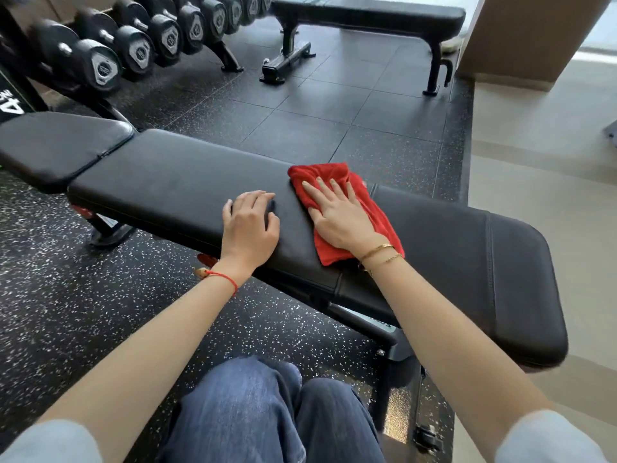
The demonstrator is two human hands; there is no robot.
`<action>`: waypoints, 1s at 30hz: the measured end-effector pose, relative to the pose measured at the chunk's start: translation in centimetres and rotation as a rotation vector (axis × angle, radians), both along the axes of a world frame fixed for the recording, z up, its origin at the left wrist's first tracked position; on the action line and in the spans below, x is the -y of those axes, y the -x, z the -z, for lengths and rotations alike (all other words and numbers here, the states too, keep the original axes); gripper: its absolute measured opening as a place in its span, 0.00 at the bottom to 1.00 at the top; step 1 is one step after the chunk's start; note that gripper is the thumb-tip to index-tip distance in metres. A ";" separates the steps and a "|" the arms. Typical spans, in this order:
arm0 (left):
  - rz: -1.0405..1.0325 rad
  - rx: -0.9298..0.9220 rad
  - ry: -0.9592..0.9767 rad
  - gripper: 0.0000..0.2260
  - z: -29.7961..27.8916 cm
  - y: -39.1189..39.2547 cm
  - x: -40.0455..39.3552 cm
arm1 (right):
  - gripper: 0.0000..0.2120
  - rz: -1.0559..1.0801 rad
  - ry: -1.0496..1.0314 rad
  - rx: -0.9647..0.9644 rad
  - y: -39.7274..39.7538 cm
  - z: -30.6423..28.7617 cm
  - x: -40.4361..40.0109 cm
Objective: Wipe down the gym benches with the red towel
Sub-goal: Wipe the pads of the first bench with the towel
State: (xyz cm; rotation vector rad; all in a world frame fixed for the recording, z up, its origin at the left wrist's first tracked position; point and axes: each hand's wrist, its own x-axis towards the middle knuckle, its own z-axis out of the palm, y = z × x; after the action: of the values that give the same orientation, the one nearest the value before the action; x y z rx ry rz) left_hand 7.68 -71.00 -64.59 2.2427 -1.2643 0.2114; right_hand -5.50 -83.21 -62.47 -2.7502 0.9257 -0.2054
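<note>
Right hand (pixel 337 213) lying flat, fingers straight, pressing red towel (pixel 347 208) onto near bench (pixel 187 188) pad, center frame. Left hand (pixel 250 222) resting beside it, fingers curling loosely, grasping nothing. Dumbbell rack (pixel 133 45) sitting upper left, second flat bench (pixel 367 15) up top. Speckled rubber floor (pixel 334 111) showing all around, pale flooring (pixel 534 145) running down right side.

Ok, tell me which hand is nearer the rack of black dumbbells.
Left. The left hand rests on the near black padded bench, on the side toward the rack of black dumbbells. The right hand presses the red towel, farther from it.
</note>
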 end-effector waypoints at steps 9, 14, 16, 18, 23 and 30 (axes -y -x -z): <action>0.004 -0.034 0.055 0.16 0.4 -0.2 -0.2 | 0.25 -0.078 0.055 0.040 5.4 0.7 -2.4; 0.008 -0.035 0.059 0.15 0.4 -0.3 -0.2 | 0.25 0.099 0.067 0.008 3.9 0.1 1.0; 0.008 -0.034 0.056 0.15 0.4 -0.2 -0.2 | 0.25 0.126 0.061 -0.021 2.4 -0.1 1.6; 0.007 -0.028 0.054 0.15 0.4 -0.2 -0.2 | 0.26 0.099 0.053 -0.031 1.6 -0.1 1.2; 0.005 -0.021 0.056 0.15 0.4 -0.2 -0.2 | 0.26 -0.028 0.041 0.019 2.9 0.4 -1.4; 0.018 -0.018 0.029 0.16 0.4 -0.3 -0.4 | 0.26 -0.002 0.062 0.047 6.2 0.6 -2.4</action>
State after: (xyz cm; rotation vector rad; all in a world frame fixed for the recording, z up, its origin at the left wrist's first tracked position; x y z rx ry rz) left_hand 7.96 -70.64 -64.95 2.2036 -1.2635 0.2009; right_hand -11.69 -80.76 -63.06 -2.7897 0.9189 -0.3024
